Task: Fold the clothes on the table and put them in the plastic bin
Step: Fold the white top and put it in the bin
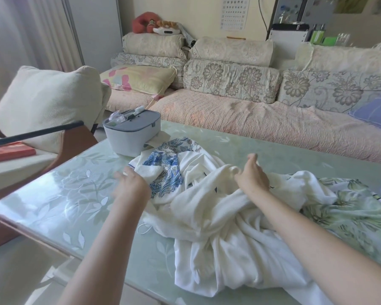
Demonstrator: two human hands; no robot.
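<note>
Three garments are heaped on a pale green, leaf-patterned glass table [64,194]. Uppermost is a white knit garment [218,216]; a fold of it is pinched in the curled fingers of the right hand [251,175]. The left hand [130,183] is blurred at that garment's left edge; its grip cannot be told. Behind the white garment lies a blue paisley cloth [163,164], to its right a green floral cloth [350,216], behind-left a grey-lidded white plastic box [130,133].

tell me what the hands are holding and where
Both hold the white garment: the left hand grips its far left edge, the right hand pinches a raised fold near its middle.
</note>
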